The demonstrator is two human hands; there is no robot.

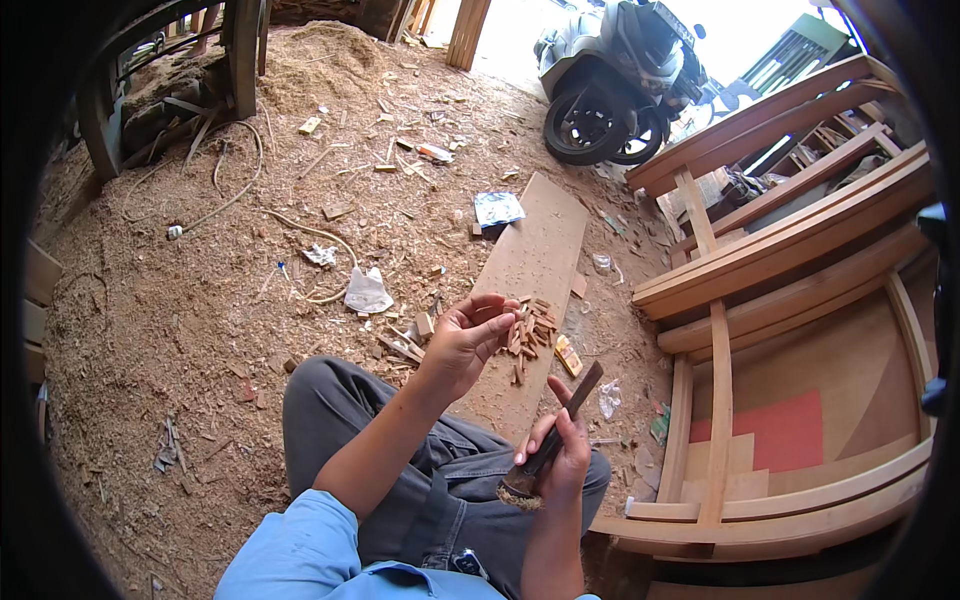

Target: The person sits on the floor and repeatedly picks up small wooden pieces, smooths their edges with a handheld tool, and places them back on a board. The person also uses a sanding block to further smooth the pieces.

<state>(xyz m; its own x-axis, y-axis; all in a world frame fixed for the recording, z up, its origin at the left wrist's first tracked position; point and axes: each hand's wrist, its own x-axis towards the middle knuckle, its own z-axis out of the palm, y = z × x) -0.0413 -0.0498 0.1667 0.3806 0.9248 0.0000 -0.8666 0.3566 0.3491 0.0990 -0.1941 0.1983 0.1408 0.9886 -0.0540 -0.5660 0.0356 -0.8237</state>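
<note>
In my right hand (562,447) is a chisel (582,390), its flat dark blade pointing up and away and its worn, frayed handle end toward my lap. The fingers wrap the handle, with the index finger stretched along the blade. My left hand (470,340) is raised over the board with thumb and fingertips drawn together in a pinch. Whatever lies between those fingertips is too small to make out. Just beyond the left hand, a pile of small reddish-brown wood pieces (533,328) rests on a long flat wooden board (540,225).
Sawdust and offcuts cover the ground (200,320). A blue-white packet (498,208) touches the board's left edge; a yellow packet (568,355) lies at its right. Wooden frames (800,230) stand along the right. A motorbike (610,85) is parked at the back. A cable (335,240) lies left.
</note>
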